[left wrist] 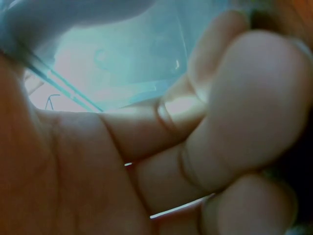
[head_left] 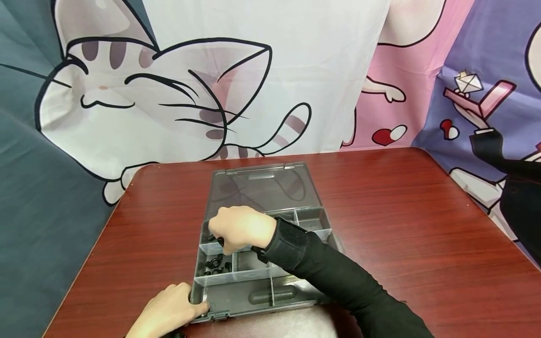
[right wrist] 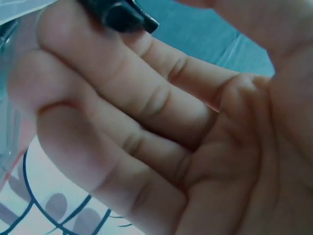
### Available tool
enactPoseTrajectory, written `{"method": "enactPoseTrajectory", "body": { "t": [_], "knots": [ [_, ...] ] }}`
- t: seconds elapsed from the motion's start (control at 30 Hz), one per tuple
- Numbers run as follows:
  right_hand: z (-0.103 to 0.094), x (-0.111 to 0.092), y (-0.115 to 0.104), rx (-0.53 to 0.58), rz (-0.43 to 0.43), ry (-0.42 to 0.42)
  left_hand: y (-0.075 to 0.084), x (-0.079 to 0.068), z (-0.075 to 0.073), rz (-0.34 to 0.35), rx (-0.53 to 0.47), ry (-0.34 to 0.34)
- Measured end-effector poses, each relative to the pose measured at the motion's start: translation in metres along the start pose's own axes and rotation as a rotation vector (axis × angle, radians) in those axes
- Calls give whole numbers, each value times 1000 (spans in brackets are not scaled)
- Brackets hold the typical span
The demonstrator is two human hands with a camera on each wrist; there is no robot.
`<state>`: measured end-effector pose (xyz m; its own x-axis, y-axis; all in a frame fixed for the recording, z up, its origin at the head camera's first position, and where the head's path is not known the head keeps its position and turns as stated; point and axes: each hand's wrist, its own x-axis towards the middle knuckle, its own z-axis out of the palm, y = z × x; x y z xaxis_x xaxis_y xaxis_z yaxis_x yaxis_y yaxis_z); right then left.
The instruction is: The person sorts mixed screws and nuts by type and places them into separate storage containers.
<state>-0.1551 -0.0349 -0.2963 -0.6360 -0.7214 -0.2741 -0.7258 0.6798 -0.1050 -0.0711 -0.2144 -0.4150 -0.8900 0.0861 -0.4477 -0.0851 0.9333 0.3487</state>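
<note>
A grey see-through compartment box (head_left: 230,295) lies on the table with its lid (head_left: 274,185) folded open toward the back. My left hand (head_left: 169,305) grips its front left corner, thumb over the rim; the left wrist view shows the curled fingers (left wrist: 254,98) close up. Over the left compartments is my right hand (head_left: 242,227), which pinches a small black plastic-looking piece (right wrist: 122,17) at its fingertips. Several small black ring-like pieces (head_left: 215,264) lie in the middle left compartment. My right hand and sleeve hide part of the box's middle.
The box stands on a reddish-brown wooden table (head_left: 405,225). Thin dividers (head_left: 236,277) split it into several compartments. Behind the table hangs a cloth (head_left: 329,70) with cartoon cat prints. Reflections show on the front compartment floor.
</note>
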Motion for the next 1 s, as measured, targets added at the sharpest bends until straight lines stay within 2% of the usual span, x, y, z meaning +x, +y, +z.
{"method": "enactPoseTrajectory", "body": {
  "t": [0.23, 0.43, 0.57, 0.83, 1.0],
  "knots": [
    [3, 6, -5, 12, -14, -12, 2, 0, 1, 1, -2, -13],
    [3, 9, -8, 1, -45, 11, 4, 0, 0, 0, -12, -20],
    [1, 10, -8, 2, -28, 11, 5, 0, -1, -5, -20, -37],
    [-4, 10, -9, -5, 2, -7, 4, -2, -1, 8, 8, 4],
    [-5, 8, -7, -3, -1, -2, 4, 1, -1, 1, -4, -24]
  ]
}}
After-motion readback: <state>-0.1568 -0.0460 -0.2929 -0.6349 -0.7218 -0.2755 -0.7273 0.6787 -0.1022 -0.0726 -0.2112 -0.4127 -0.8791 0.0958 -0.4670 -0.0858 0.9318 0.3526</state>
